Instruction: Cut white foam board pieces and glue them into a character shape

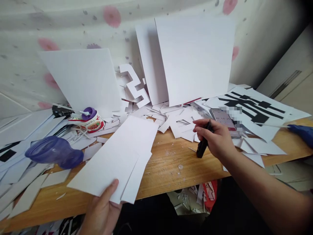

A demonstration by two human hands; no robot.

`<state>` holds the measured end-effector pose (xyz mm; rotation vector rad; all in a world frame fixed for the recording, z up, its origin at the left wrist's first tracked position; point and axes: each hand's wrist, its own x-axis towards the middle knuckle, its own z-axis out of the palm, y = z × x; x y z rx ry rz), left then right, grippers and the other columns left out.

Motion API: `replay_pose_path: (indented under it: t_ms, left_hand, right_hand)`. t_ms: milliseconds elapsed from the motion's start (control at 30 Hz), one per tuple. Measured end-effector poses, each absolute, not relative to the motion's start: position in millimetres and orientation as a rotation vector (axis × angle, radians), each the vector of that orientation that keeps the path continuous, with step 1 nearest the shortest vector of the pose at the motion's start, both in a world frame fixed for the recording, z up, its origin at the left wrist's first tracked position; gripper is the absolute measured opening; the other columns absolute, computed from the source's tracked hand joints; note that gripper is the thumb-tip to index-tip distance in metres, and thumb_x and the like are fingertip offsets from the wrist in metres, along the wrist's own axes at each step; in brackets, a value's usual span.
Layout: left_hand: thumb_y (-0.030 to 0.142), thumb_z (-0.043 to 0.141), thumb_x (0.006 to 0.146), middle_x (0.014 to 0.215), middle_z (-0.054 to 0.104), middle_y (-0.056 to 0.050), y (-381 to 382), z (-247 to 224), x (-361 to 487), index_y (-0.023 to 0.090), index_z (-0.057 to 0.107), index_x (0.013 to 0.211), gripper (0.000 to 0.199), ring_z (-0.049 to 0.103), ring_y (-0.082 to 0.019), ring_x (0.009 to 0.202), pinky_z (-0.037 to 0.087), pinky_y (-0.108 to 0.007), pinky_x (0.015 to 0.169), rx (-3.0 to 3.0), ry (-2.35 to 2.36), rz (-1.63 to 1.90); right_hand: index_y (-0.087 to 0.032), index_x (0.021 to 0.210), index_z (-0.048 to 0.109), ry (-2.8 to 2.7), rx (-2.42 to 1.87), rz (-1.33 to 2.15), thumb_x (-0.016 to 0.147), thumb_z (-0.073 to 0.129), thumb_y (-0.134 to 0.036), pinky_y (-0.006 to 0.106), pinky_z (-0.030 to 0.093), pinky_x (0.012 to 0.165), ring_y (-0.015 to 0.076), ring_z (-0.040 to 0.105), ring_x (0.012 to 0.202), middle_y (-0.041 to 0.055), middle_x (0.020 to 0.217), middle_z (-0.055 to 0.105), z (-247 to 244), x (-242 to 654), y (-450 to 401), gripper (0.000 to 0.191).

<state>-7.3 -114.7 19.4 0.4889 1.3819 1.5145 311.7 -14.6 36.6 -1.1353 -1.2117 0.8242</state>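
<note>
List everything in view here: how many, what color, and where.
Table: one, brown, across view
Large boards: three, white, upright behind
Zigzag cutout: one, white, between boards
Scraps: many, white, on table
Held pieces: several, white, left hand
Tool: one, black, right hand
Tub: one, white-red, left
Translucent object: one, purple, left
Phone: one, greyish, right
Patterned sheets: several, black-white, right
Bundle: one, blue, right edge
Curtain: one, white-pink, back
Left hand, right hand: two, front

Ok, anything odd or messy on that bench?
Yes: white offcuts lie strewn over the tabletop, some small crumbs among them. A purple translucent container lies toppled-looking at left, though it may just be stored that way. No spill visible.
</note>
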Motion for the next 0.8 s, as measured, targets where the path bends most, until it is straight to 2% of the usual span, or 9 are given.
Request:
replay_pose_path:
  t_ms: [167,267,367,433,500,600,667,733,800]
  left_hand:
    - [0.009,0.073,0.075,0.115,0.072,-0.001,-136.8,14.2,-4.3,0.036,0.05,0.134,0.07,0.07,-0.024,0.1,0.062,-0.025,0.065,0.405,1.352,1.343]
    - [0.018,0.073,0.078,0.111,0.074,0.0,-139.5,11.7,-3.3,0.034,0.055,0.126,0.054,0.07,-0.023,0.099,0.061,-0.029,0.07,0.35,1.318,1.235]
    - [0.043,0.07,0.08,0.095,0.077,-0.003,-143.1,1.9,-9.5,0.028,0.065,0.107,0.031,0.072,-0.021,0.083,0.058,-0.03,0.064,0.404,1.253,1.057]
    - [0.064,0.059,0.08,0.082,0.076,-0.007,-146.4,-4.9,-20.6,0.022,0.069,0.091,0.044,0.071,-0.02,0.07,0.055,-0.028,0.059,0.514,1.193,0.814]
    - [0.074,0.051,0.078,0.077,0.076,-0.01,-148.5,-6.4,-37.2,0.019,0.071,0.079,0.059,0.069,-0.019,0.064,0.05,-0.026,0.055,0.738,1.123,0.515]
    - [0.073,0.062,0.07,0.084,0.076,-0.009,-143.9,8.0,-64.0,0.019,0.073,0.075,0.055,0.068,-0.02,0.071,0.048,-0.025,0.06,1.298,0.989,0.119]
    - [0.069,0.056,0.078,0.087,0.076,-0.007,-133.2,26.5,-74.7,0.021,0.075,0.089,0.052,0.069,-0.021,0.077,0.049,-0.026,0.065,1.453,0.952,0.0]
    - [0.058,0.053,0.086,0.08,0.075,-0.006,-115.9,45.3,-74.9,0.021,0.074,0.085,0.043,0.068,-0.019,0.073,0.049,-0.025,0.066,1.605,1.038,0.053]
    - [0.046,0.053,0.09,0.081,0.074,-0.004,-92.6,57.2,-65.5,0.023,0.074,0.085,0.031,0.067,-0.019,0.075,0.048,-0.025,0.07,1.936,1.161,0.152]
  right_hand:
    - [-0.018,0.114,0.057,-1.301,-1.269,0.837,0.079,0.063,-0.038,0.029,0.048,0.056,0.0135,0.057,0.059,0.0005,0.079,0.063,15.0,309.2,-15.1,0.041]
    - [-0.016,0.102,0.065,-1.429,-1.387,0.877,0.074,0.068,-0.034,0.035,0.051,0.067,0.019,0.063,0.069,0.0043,0.081,0.068,5.4,307.1,-19.4,0.034]
    - [-0.018,0.09,0.071,-1.552,-1.494,0.885,0.071,0.07,-0.03,0.042,0.05,0.081,0.0258,0.067,0.084,0.0071,0.088,0.073,-2.0,304.0,-22.3,0.022]
    - [-0.018,0.097,0.071,-1.599,-1.533,0.865,0.074,0.068,-0.033,0.043,0.049,0.084,0.0274,0.067,0.087,0.008,0.09,0.073,-4.3,303.0,-22.6,0.027]
    - [-0.016,0.113,0.066,-1.637,-1.54,0.86,0.081,0.062,-0.037,0.041,0.051,0.078,0.0255,0.068,0.079,0.0075,0.087,0.073,-3.9,302.9,-22.5,0.039]
    - [-0.021,0.147,0.031,-1.654,-1.433,0.99,0.091,0.05,-0.04,0.035,0.053,0.064,0.0177,0.066,0.061,0.0055,0.094,0.07,1.5,302.3,-25.3,0.062]
    - [-0.031,0.152,0.013,-1.618,-1.278,1.182,0.094,0.046,-0.04,0.032,0.053,0.057,0.0137,0.065,0.056,0.0063,0.109,0.066,8.1,299.7,-30.5,0.067]
    - [-0.033,0.148,0.023,-1.537,-1.143,1.37,0.094,0.049,-0.041,0.03,0.053,0.055,0.0125,0.066,0.056,0.0075,0.115,0.063,16.1,294.9,-37.7,0.061]
    - [-0.029,0.141,0.038,-1.439,-1.057,1.501,0.091,0.052,-0.048,0.032,0.054,0.058,0.0165,0.07,0.065,0.0099,0.115,0.065,23.7,289.0,-45.0,0.055]
